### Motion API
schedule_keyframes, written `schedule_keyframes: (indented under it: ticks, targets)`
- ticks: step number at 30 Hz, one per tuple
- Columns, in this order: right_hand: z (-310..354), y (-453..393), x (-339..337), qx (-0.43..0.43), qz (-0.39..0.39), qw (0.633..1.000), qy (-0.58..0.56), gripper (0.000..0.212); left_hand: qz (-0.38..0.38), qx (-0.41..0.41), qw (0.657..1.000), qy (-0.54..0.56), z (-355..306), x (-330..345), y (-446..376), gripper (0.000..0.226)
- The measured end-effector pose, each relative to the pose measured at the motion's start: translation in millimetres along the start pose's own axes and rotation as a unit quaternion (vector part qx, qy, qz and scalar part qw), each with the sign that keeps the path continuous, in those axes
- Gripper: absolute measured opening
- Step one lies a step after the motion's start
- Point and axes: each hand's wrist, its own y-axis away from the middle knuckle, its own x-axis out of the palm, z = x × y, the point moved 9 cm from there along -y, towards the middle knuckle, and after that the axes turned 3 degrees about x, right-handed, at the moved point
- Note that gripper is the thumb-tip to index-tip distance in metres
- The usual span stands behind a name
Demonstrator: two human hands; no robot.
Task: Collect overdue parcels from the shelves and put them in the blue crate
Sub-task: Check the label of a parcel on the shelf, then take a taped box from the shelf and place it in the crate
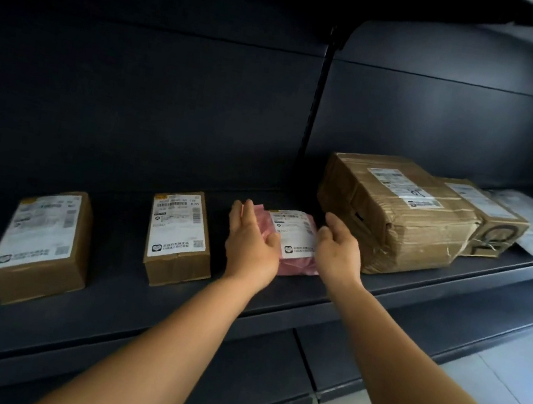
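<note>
The pink parcel (294,240) lies flat on the dark shelf (173,319), not yet lifted. The left hand (250,244) covers its left edge with fingers straight, and the right hand (339,249) hovers at its right edge, fingers loosely spread; neither grips it. Two small cardboard boxes (179,239) sit to the left, a large taped box (393,216) just to the right. The blue crate is out of sight, so by my judgement collection has barely begun here.
</note>
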Motion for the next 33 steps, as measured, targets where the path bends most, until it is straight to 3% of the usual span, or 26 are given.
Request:
schedule_keyframes:
  ticks: [6,13,22,26,33]
  targets:
    - [26,18,-25,-0.045,-0.060,0.997,0.003,0.042,0.023,0.079,0.996,0.031,-40,9,8,0.064]
    - [59,23,-67,-0.085,-0.130,0.988,0.000,0.038,0.067,0.068,0.977,0.190,-62,33,13,0.060]
    - [58,-14,-154,-0.101,-0.218,0.971,0.015,0.037,0.094,0.029,0.970,0.223,-100,81,-4,0.061]
    - [49,-48,-185,-0.097,-0.209,0.973,0.008,0.040,0.086,-0.001,0.973,0.213,-112,107,-20,0.067]
    - [21,-124,-208,-0.059,-0.120,0.990,0.036,0.050,0.045,-0.063,0.975,0.207,-114,149,-43,0.078]
